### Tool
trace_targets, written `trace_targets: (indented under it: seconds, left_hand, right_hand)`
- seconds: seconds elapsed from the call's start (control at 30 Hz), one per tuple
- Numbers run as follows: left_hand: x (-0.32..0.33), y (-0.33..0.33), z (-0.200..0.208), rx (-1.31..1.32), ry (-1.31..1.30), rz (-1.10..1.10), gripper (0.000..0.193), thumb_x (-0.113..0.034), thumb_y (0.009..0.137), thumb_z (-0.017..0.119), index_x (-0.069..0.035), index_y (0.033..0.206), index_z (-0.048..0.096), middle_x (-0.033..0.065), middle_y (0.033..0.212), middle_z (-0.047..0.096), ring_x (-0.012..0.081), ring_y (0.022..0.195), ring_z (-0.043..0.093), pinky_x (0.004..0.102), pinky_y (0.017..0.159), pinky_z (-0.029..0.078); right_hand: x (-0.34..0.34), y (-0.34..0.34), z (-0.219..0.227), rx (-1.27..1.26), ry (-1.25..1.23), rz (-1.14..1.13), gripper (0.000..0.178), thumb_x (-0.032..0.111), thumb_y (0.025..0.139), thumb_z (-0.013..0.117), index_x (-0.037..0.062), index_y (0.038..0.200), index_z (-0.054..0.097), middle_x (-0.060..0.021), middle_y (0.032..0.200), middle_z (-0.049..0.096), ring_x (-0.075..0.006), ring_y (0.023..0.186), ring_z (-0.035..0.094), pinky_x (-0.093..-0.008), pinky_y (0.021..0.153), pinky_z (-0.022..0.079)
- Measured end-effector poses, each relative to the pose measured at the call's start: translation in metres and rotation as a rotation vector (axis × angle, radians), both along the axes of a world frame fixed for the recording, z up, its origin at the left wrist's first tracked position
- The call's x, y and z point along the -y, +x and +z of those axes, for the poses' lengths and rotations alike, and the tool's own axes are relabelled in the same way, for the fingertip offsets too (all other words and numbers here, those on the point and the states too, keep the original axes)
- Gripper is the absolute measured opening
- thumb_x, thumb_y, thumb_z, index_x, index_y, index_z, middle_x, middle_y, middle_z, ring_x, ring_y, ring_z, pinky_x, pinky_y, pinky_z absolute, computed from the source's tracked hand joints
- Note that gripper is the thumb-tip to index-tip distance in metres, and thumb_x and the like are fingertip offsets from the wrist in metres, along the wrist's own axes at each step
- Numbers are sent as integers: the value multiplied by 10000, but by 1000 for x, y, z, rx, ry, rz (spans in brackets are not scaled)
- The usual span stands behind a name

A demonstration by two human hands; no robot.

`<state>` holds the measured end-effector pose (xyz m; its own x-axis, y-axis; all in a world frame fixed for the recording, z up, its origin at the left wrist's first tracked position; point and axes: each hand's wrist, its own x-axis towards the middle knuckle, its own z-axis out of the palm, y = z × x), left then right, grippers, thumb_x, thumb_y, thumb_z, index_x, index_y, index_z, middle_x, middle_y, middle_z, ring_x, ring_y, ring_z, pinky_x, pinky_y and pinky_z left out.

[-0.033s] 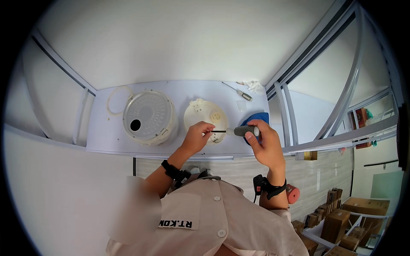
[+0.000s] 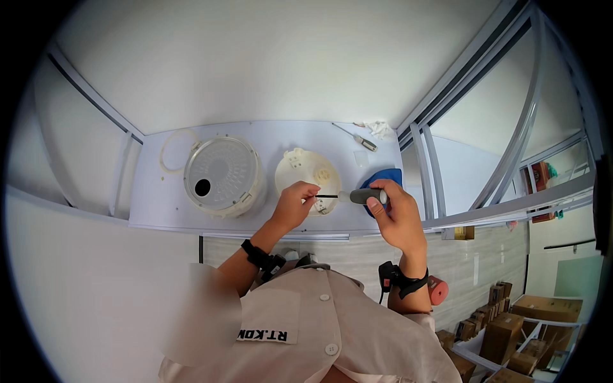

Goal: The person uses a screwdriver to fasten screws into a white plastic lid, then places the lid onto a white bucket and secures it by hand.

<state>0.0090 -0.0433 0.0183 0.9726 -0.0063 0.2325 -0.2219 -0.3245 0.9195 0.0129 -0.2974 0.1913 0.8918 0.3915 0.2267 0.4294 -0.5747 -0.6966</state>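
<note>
A screwdriver (image 2: 363,196) with a grey handle and dark shaft lies level in my right hand (image 2: 401,214), whose fingers and thumb close round the handle's end. Its shaft points left to my left hand (image 2: 295,205). There the thumb and fingertips are pinched at the shaft's tip; anything small between them is too tiny to make out. Both hands are above the near side of a round cream plastic cover (image 2: 300,167) lying on the white table. Inside the cover are a round raised part (image 2: 324,176) and small fittings. My left hand hides part of its near rim.
Left on the table (image 2: 153,207) stands a round cream drum (image 2: 223,175) with a clear ribbed lid, a cream ring (image 2: 167,153) behind it. A second screwdriver (image 2: 357,136), crumpled white paper (image 2: 381,129), a clear bag (image 2: 361,158) and a blue cloth-like item (image 2: 389,175) are at right.
</note>
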Motion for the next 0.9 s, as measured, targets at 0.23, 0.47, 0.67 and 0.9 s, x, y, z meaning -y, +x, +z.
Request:
trace_targets:
  seconds: [0.23,0.47,0.67,0.9]
  left_hand:
    - [-5,0,-8,-88,90,17,254,-10,891,770,-14,1141,723,134,1047,734,262,936,740,357,824,610]
    - [-4,-3,-11,-64,318,2,291,-168,876,801,-64,1132,710,100,1036,721,313,1017,687,433,858,552]
    - [-7,-3,-19,-99,421,-38,482,-301,801,880,-78,1199,726,92,1092,731,312,1046,682,428,900,546]
    - [-1,-8,-20,-44,767,-93,639,-521,735,889,-133,1227,762,60,1138,731,295,1072,671,432,930,499]
  right_hand:
    - [-5,-1,-6,95,-23,42,247,209,976,721,57,1163,667,-148,987,682,-349,790,685,-408,711,543]
    - [-8,0,-12,144,-79,27,267,252,979,721,64,1162,670,-139,967,678,-354,772,676,-419,683,528]
    - [-9,2,-22,149,-115,-9,257,248,975,725,64,1145,669,-130,955,682,-358,776,675,-431,676,525]
    - [-20,5,-31,197,-167,29,264,232,955,741,59,1139,665,-113,936,678,-353,798,672,-424,681,522]
